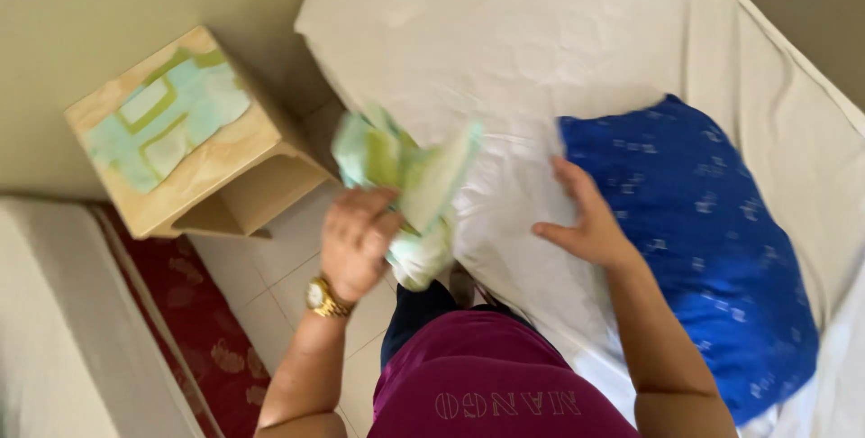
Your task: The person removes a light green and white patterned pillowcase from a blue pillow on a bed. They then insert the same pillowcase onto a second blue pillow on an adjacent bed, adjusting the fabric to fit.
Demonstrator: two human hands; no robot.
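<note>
Left hand (358,240) grips a bunched green cloth (405,186); right hand (584,217) lies open, flat beside the blue pillow (703,240) near the bed's (505,32) edge.

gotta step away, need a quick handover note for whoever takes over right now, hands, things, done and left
Left hand: shut on a bunched green and white cloth, held up over the bed's edge.
Right hand: open, flat on the white sheet, touching the blue pillow.
A similar green cloth lies on the wooden bedside table.
Done: white sheet covers the bed, blue pillow on it.
Left: the bunched cloth is not yet laid anywhere.
</note>
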